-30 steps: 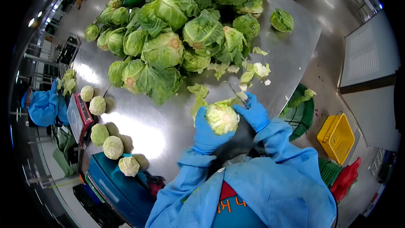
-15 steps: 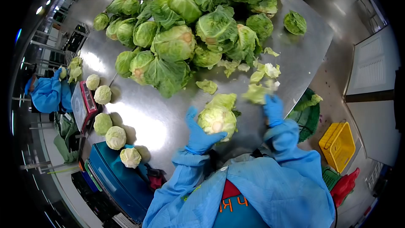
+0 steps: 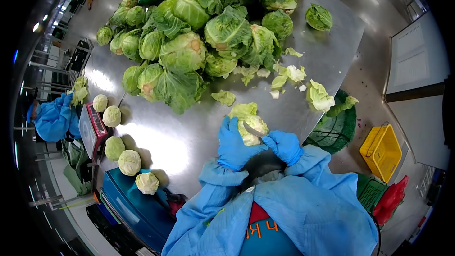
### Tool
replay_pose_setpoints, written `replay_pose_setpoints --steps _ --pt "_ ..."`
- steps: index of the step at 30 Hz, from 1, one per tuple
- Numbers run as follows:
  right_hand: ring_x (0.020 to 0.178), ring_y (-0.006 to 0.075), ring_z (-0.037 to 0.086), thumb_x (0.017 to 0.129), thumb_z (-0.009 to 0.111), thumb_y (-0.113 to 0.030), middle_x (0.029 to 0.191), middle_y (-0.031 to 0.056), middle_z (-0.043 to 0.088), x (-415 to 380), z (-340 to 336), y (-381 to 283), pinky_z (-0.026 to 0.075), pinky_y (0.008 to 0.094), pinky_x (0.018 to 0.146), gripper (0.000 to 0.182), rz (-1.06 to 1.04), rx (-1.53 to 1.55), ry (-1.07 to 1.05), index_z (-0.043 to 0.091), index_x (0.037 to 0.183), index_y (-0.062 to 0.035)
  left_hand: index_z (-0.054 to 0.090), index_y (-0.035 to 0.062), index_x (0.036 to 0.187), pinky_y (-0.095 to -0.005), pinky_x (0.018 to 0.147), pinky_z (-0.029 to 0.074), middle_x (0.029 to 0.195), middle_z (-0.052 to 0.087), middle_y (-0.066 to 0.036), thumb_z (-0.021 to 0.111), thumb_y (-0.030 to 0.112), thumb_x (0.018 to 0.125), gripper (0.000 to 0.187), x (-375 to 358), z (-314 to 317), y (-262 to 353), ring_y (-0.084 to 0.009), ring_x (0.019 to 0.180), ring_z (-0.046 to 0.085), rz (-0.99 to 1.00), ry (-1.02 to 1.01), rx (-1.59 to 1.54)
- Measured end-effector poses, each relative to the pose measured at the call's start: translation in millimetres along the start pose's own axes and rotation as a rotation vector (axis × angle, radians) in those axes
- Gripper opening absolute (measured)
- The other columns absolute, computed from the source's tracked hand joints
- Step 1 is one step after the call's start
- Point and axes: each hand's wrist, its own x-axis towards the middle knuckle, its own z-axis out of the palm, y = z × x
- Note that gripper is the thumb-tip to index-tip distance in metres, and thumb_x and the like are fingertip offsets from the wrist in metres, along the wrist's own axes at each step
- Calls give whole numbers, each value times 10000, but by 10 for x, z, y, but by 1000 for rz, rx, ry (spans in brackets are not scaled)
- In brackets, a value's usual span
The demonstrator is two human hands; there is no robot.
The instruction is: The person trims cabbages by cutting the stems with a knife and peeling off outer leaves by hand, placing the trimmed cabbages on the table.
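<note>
My left hand (image 3: 235,146), in a blue glove, grips a pale green cabbage (image 3: 245,110) from its left and near side. In my right hand (image 3: 284,146), also gloved, is a knife whose blade (image 3: 252,129) lies against the cabbage's pale stem end. The handle is hidden in my closed fingers. Beyond my hands, a loose leaf (image 3: 223,97) lies on the metal table (image 3: 189,135). A larger torn leaf (image 3: 320,96) rests by the right edge, and leaf scraps (image 3: 289,74) are scattered farther back.
A heap of untrimmed cabbages (image 3: 182,52) covers the far side. Several trimmed heads (image 3: 129,162) line the left, near a red-edged scale (image 3: 94,125). A green basket (image 3: 339,132) and a yellow crate (image 3: 381,151) stand right. At far left is another person (image 3: 54,118) in blue.
My right hand has come left to the cabbage, with the knife blade now against it. The leaf near that hand now lies at the table's right edge.
</note>
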Motion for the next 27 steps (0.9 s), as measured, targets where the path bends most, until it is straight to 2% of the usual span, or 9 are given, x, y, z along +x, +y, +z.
replay_pose_setpoints --steps 6,9,12,15,18,21,24,25,27 --pt "618 345 603 919 518 -483 669 120 613 249 49 239 476 437 553 414 -101 53 -143 648 736 -135 407 -27 1254 -441 946 425 1205 456 -211 899 410 515 989 114 -73 30 -366 1120 487 -15 -16 -92" --pt "605 349 604 920 506 -500 666 129 617 333 49 200 481 438 555 435 -72 -66 -138 659 753 -129 414 -23 1234 -442 929 428 1189 455 -205 896 402 514 965 134 -33 16 -356 1103 490 -65 4 -71" --pt "600 362 604 928 480 -522 649 140 610 357 53 33 477 444 554 478 30 -212 -106 647 733 -119 414 -21 1228 -439 920 430 1190 450 -206 894 414 504 971 172 -43 121 -352 1086 492 -159 -10 -39" --pt "635 364 614 925 490 -531 693 148 636 477 -65 -111 491 436 604 476 302 -163 -296 658 781 -110 411 -21 1239 -439 913 436 1190 452 -210 891 427 494 993 187 -51 210 -356 1070 497 -171 -3 12" --pt "595 366 610 932 472 -537 623 148 606 465 -145 67 481 450 558 491 74 -301 7 650 783 -104 411 -22 1250 -443 917 435 1192 457 -217 889 441 491 1009 138 -34 147 -367 1077 491 -118 28 27" --pt "625 335 629 899 556 -524 684 134 632 609 -306 455 506 418 605 443 222 -48 -53 659 900 -92 401 -21 1270 -453 943 421 1216 451 -229 887 447 500 1024 92 -52 67 -381 1111 473 -92 51 -8" --pt "758 282 649 854 649 -491 846 127 651 615 -377 32 517 369 705 449 188 104 27 649 1036 -81 374 -24 1313 -478 987 384 1282 415 -257 878 475 507 1073 34 -16 33 -413 1172 432 -68 34 -60" --pt "907 180 615 824 730 -371 1098 82 624 593 -221 81 501 331 819 427 54 273 42 634 1116 -74 359 -28 1335 -496 1004 365 1317 390 -276 870 499 509 1105 29 3 20 -433 1200 409 -67 20 -52" --pt "943 184 608 824 729 -375 1104 88 614 636 -158 33 491 321 837 443 110 331 -134 634 1154 -96 345 -32 1360 -512 1027 341 1355 363 -295 860 524 512 1137 21 -14 -15 -451 1232 385 -50 -2 -70"
